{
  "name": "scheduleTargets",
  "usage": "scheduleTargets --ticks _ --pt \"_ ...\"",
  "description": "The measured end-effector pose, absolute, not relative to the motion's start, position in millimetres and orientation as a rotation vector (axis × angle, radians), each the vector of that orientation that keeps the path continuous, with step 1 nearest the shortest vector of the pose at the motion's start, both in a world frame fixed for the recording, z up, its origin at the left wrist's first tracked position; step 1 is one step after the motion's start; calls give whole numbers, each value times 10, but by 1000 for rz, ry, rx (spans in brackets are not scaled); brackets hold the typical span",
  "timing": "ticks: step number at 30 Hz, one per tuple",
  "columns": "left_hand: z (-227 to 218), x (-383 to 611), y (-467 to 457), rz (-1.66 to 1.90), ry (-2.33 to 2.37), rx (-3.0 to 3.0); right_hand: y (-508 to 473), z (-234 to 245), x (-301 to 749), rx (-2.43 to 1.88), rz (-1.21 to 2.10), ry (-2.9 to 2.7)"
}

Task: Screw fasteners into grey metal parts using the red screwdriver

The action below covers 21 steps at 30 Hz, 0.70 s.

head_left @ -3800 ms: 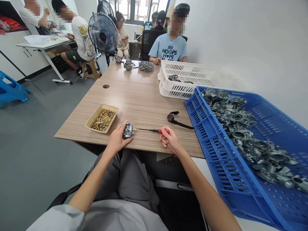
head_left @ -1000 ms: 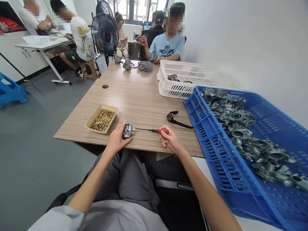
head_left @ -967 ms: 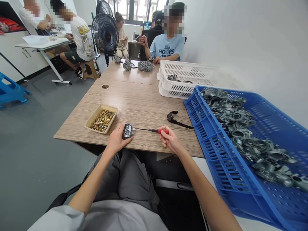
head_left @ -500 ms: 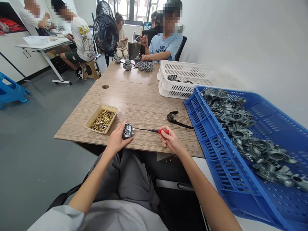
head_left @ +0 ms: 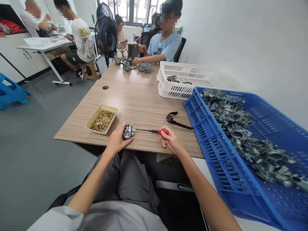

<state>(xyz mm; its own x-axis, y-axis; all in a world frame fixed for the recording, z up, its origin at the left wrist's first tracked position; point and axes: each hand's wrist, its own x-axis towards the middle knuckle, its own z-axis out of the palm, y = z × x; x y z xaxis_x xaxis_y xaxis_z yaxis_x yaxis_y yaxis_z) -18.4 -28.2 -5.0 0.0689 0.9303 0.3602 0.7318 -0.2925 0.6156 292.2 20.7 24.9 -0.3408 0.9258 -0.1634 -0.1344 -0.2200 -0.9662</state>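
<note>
My left hand (head_left: 117, 140) is closed around a small grey metal part (head_left: 128, 131) that rests on the wooden table (head_left: 134, 102) near its front edge. My right hand (head_left: 170, 140) grips the red handle of a screwdriver (head_left: 154, 131). Its thin shaft lies level and its tip touches the right side of the metal part. A tan tray of brass screws (head_left: 102, 119) sits just left of my left hand.
A blue crate (head_left: 216, 150) full of grey metal castings fills the right side. Behind it stands a white basket (head_left: 183, 80). A black strap-like item (head_left: 176, 120) lies mid-table. A person in a light blue shirt (head_left: 163, 46) works at the far end, with a fan (head_left: 106, 32) and others beyond.
My hands, the metal part and the screwdriver have stayed in place. The person at the far end has leaned forward and reached a hand to parts on the table.
</note>
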Motion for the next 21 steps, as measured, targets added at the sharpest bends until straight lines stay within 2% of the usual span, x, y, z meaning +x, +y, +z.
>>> scheduleTargets --ticks 21 --pt "-69 -183 -280 1043 1678 2075 196 271 2908 -1047 1660 -1194"
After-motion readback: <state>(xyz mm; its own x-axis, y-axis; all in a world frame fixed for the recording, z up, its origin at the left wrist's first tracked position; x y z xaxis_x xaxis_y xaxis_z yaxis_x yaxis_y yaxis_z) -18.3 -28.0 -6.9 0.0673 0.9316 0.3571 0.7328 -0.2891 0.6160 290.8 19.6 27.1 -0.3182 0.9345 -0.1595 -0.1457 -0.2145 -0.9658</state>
